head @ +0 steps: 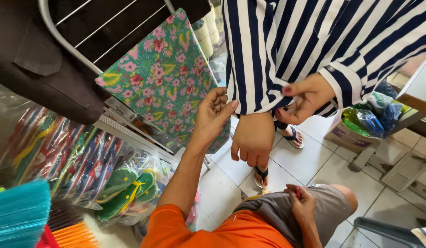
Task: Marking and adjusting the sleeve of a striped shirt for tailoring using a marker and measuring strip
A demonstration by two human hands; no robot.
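Fingers of the left hand [214, 114] are seen curled loosely open, palm up and empty, raised just beside the hem of a navy-and-white striped shirt [286, 41] worn by a standing person. That person's lowered hand [253, 138] hangs near it, not touching. The right hand [302, 204] is closed on a small red item [298, 193], too small to be identified, pressed against grey fabric shorts [277, 211]. A pink-flowered green cloth panel [164, 76] hangs behind. The red item could be dropped onto the white tiled floor [309, 160] if that pinch were loosened, since attention is drawn upward.
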